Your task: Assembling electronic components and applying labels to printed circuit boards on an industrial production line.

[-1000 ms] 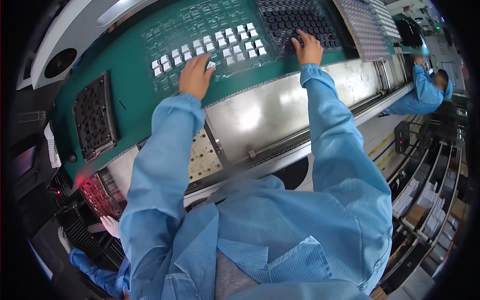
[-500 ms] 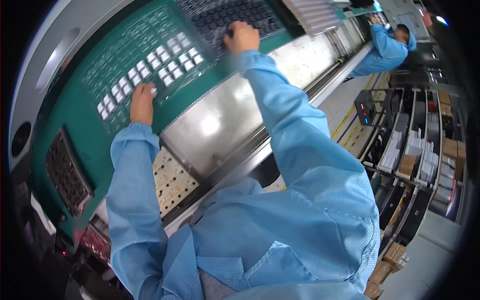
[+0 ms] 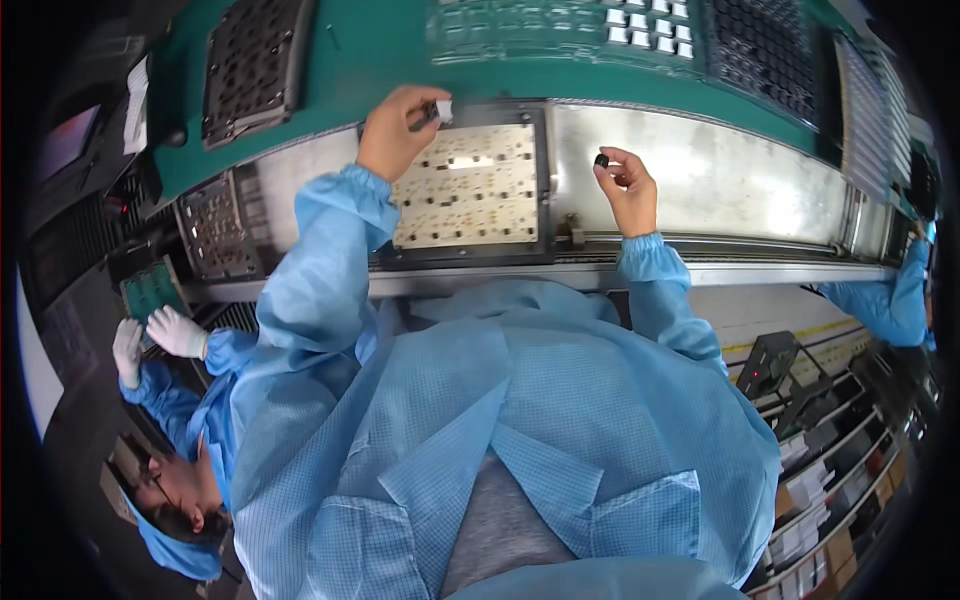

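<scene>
My left hand (image 3: 393,135) is closed in a pinch on a small white block (image 3: 444,111) above the upper left part of a cream circuit board panel (image 3: 465,190). Something dark also shows between those fingers. The panel, dotted with small dark parts, lies in a black frame (image 3: 545,170). To the right of the frame, over bare metal (image 3: 690,185), my right hand (image 3: 632,195) pinches a small round black component (image 3: 601,160) between thumb and fingertip.
On the green mat (image 3: 370,60) lie a clear tray (image 3: 520,35) of white blocks, a tray of black parts (image 3: 765,55) and a dark slotted fixture (image 3: 255,70). Another framed board (image 3: 215,230) sits left on the rail. A white-gloved co-worker (image 3: 178,332) holds a green board; another person's sleeve (image 3: 885,300) is at right.
The view has swung toward the framed panel. My left hand has come from the white blocks to above the panel. My right hand has left the black parts' tray, holding one black component.
</scene>
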### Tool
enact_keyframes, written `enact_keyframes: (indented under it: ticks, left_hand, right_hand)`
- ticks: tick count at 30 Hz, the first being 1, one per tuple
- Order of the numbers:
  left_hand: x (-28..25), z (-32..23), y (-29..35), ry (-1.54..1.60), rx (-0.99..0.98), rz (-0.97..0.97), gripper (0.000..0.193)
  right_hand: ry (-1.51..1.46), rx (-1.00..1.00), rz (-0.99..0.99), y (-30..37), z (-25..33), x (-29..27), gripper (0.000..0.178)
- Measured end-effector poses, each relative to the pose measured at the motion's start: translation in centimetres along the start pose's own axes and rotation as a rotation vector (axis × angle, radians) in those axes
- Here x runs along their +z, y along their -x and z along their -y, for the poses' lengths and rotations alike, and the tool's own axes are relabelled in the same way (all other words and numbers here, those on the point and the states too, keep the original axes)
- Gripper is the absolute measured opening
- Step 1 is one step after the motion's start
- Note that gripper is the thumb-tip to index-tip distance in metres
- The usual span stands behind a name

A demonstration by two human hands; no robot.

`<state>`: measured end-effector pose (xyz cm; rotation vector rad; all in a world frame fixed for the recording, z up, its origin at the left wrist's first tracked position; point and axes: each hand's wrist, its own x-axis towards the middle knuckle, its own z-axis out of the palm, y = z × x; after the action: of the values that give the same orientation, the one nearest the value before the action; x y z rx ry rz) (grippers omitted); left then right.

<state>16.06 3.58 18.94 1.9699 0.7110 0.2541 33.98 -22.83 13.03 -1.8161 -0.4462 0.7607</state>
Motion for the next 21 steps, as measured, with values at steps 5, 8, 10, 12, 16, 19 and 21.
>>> enact_keyframes:
  ticks: [5, 8, 10, 12, 16, 19, 21]
  left_hand:
    - [2.5, 0.1, 2.1, -0.071, -0.043, 0.048, 0.045]
    - [5.2, -0.3, 0.9, -0.299, -0.020, 0.054, 0.040]
    - [5.6, 0.0, 0.8, -0.379, 0.019, 0.064, 0.038]
    - [6.1, 0.4, 0.8, -0.547, 0.085, 0.085, 0.034]
    - [6.6, 0.9, 0.3, -0.532, 0.184, 0.045, 0.032]
    - [6.5, 0.6, -0.2, -0.402, 0.155, 0.087, 0.028]
    - [6.3, 0.0, -0.6, -0.409, -0.003, 0.239, 0.030]
  right_hand:
    - [0.048, -0.083, 0.064, 0.7, -0.1, 1.7, 0.027]
    - [0.109, -0.155, 0.065, 0.0, 0.5, 1.9, 0.027]
    - [0.141, -0.178, 0.063, -0.1, 0.6, 1.8, 0.028]
    - [0.151, -0.172, 0.042, -0.1, 0.6, 1.6, 0.028]
    - [0.129, -0.166, 0.030, 0.5, -0.1, 1.5, 0.027]
    - [0.115, -0.155, 0.040, 0.8, -0.1, 1.6, 0.027]
    - [0.137, -0.171, 0.043, 0.7, 0.0, 1.6, 0.027]
